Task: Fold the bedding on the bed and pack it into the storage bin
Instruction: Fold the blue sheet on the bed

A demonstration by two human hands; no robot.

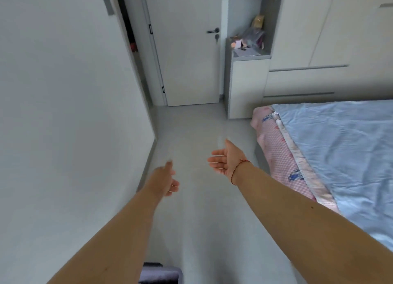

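Note:
A light blue blanket [340, 156] lies spread flat on the bed at the right, over a pink checked sheet [280, 154] that shows along the bed's left edge. Both my arms reach forward over the grey floor, left of the bed. My left hand [164, 180] is open with fingers apart and holds nothing. My right hand [223, 159] is open too, palm turned left, a red string around its wrist, and it is clear of the bedding. No storage bin can be made out with certainty.
A white wall [63, 113] runs along the left. A closed white door [187, 60] stands ahead, beside a cabinet [246, 86] with clutter on its shelf. White wardrobe drawers [319, 79] stand behind the bed. A dark purple-grey object [159, 273] sits at the bottom edge.

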